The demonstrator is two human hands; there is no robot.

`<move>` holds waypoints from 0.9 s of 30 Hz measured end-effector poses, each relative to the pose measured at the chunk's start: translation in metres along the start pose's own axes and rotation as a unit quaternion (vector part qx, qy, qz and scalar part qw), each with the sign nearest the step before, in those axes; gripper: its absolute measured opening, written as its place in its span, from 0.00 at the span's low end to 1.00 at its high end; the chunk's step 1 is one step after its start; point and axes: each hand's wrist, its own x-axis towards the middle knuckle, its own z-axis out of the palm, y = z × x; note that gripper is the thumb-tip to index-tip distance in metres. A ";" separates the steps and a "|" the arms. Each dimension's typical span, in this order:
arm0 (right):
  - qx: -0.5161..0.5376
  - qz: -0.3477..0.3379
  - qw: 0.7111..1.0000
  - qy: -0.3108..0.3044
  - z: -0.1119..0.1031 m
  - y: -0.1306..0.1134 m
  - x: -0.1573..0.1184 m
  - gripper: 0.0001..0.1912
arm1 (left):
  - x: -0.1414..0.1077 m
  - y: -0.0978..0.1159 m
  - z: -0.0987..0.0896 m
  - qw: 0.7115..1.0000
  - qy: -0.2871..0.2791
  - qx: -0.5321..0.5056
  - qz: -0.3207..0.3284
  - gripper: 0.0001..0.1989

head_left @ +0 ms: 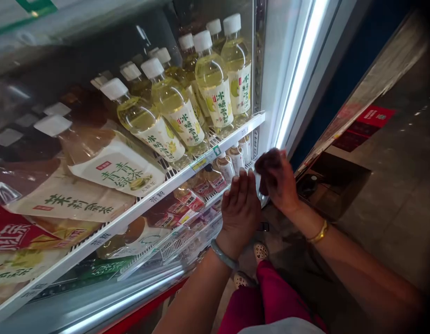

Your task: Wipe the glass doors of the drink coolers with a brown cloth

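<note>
My left hand (240, 211), with a pale bangle at the wrist, is raised in front of the lower shelves of a lit drinks cooler. Its fingers are stretched out and nothing shows in them. Just to its right, my right hand (283, 185), wearing a gold bracelet, is closed on a dark, crumpled cloth (268, 169). The cloth is near the cooler's inner side edge. Up and to the left, white-capped bottles of pale yellow drink (215, 93) stand on the shelf (201, 162), above both hands.
Larger tea bottles (114, 167) fill the shelf's left part. Smaller bottles (225, 167) stand on a lower shelf. A bright light strip (302, 69) runs along the cooler's right side. An open cardboard box (335, 185) sits on the floor at the right.
</note>
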 end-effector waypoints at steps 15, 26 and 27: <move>-0.043 -0.107 0.991 0.075 0.030 -0.026 -0.034 0.18 | -0.016 -0.014 0.012 0.997 0.033 -0.065 0.041 0.37; 0.019 -0.128 0.989 0.074 0.036 -0.050 -0.018 0.20 | -0.024 -0.020 0.013 0.992 0.089 -0.073 0.055 0.37; 0.035 -0.153 0.987 0.041 0.034 -0.041 -0.023 0.22 | -0.026 -0.020 0.015 0.992 0.105 -0.063 0.044 0.36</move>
